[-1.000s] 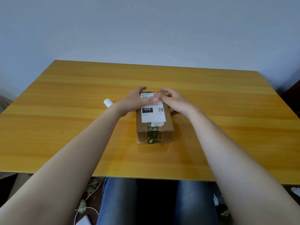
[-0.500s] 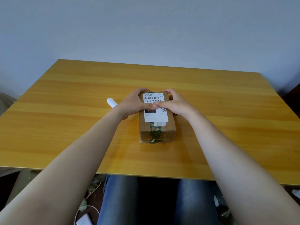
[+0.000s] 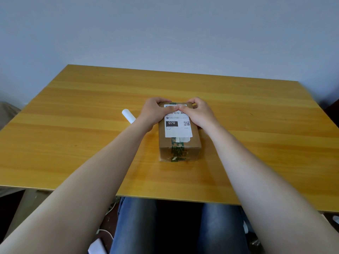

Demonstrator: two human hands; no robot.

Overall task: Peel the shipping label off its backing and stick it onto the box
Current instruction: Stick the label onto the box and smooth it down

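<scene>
A small brown cardboard box (image 3: pixel 194 143) with green tape lies on the wooden table (image 3: pixel 82 125) in front of me. The white shipping label (image 3: pixel 178 131), printed with "070" and a QR code, lies flat on the box's top. My left hand (image 3: pixel 155 113) holds the box's far left corner, its fingers curled over the edge and its thumb pressing on the label's far end. My right hand (image 3: pixel 200 112) does the same at the far right corner. The two thumbs meet tip to tip on the label.
A white paper roll (image 3: pixel 128 115) lies on the table just left of my left wrist, partly hidden by it. My knees in jeans show under the near table edge. A plain wall stands behind the table.
Both thumbs have slid from the middle of the label to its far end, uncovering the "070" block. The box has stayed where it was.
</scene>
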